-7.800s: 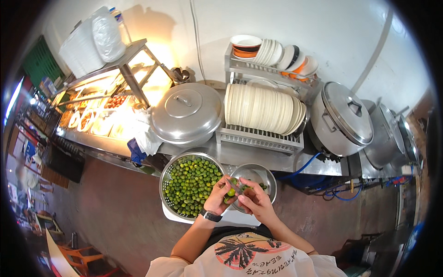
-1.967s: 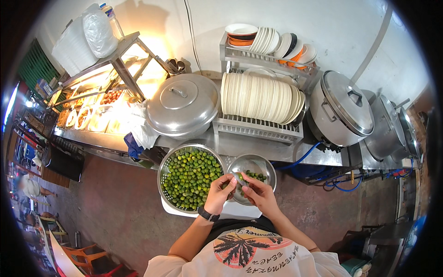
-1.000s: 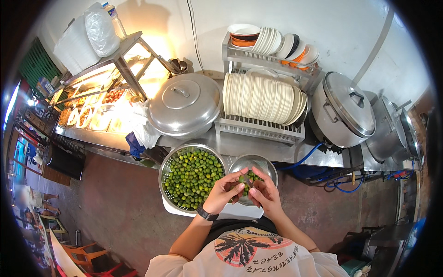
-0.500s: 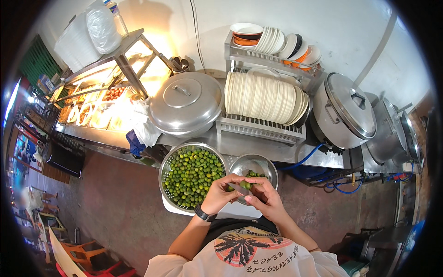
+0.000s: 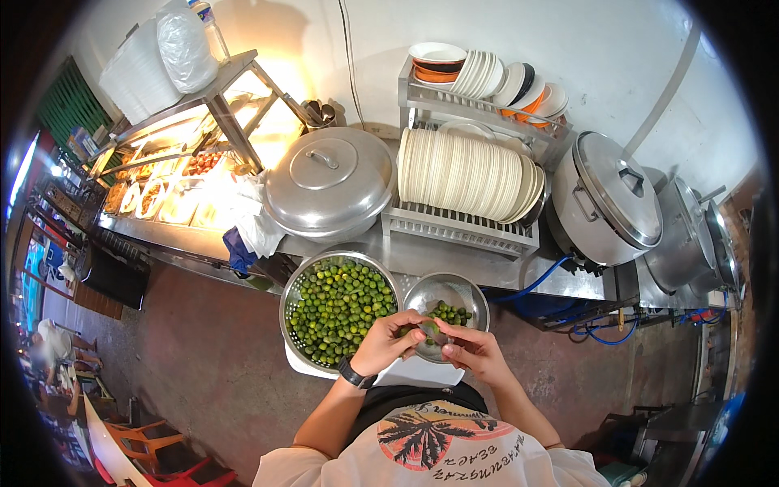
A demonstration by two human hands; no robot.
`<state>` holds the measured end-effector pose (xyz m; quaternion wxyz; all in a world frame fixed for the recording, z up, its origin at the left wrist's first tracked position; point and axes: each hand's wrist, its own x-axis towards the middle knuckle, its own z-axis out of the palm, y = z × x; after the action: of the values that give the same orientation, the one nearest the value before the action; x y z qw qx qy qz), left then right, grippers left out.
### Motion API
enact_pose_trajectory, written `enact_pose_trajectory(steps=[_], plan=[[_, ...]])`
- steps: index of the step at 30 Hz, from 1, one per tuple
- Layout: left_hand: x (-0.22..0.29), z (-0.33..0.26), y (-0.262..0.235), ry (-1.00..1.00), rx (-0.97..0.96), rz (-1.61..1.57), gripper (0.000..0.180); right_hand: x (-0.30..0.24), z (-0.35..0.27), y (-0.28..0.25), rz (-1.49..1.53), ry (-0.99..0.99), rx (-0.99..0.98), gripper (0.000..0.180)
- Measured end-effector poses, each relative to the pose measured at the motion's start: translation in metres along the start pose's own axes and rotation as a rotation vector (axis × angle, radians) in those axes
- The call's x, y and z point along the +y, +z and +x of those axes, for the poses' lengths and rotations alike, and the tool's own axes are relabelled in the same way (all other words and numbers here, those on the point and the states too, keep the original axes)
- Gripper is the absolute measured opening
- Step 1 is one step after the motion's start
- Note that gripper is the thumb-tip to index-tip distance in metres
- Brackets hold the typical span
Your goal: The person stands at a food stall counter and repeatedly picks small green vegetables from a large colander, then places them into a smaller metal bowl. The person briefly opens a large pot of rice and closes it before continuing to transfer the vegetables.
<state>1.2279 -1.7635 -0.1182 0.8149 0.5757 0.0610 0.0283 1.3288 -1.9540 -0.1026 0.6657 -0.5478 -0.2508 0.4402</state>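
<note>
My left hand [image 5: 392, 343] and my right hand [image 5: 466, 346] meet over the near rim of a small steel bowl [image 5: 471, 290]. Together they pinch one small green lime [image 5: 429, 329] between the fingertips. A black watch sits on my left wrist. The small bowl holds several green limes [image 5: 449, 312]. Left of it stands a large steel colander [image 5: 294, 286] filled with many whole green limes [image 5: 337, 308]. Both vessels rest on a white board [image 5: 414, 373] in front of me.
A steel counter [image 5: 454, 256] behind carries a big lidded pot [image 5: 329, 180], a rack of white plates [image 5: 466, 174] and bowls, and more lidded pots [image 5: 613, 199] to the right. A lit food display [image 5: 174, 174] stands left. Plastic chairs [image 5: 134, 442] sit lower left.
Both hands have stayed together over the small bowl, working a lime between the fingers. The view shifted slightly; the bowls have not moved.
</note>
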Motion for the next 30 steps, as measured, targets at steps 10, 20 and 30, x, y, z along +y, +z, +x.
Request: enact_pose_trajectory(steps=[10,20,30], plan=[[-0.018,0.014,0.01,0.261,0.152,0.339,0.022,0.021,0.01,0.0,0.198,0.039,0.214,0.039],[-0.075,0.005,-0.03,-0.409,0.162,-0.972,0.038,0.18,0.039,-0.083,0.744,0.549,0.643,0.018],[-0.029,-0.005,-0.012,0.005,-0.076,-0.504,0.038,0.026,0.023,0.007,0.178,-0.058,0.261,0.052]])
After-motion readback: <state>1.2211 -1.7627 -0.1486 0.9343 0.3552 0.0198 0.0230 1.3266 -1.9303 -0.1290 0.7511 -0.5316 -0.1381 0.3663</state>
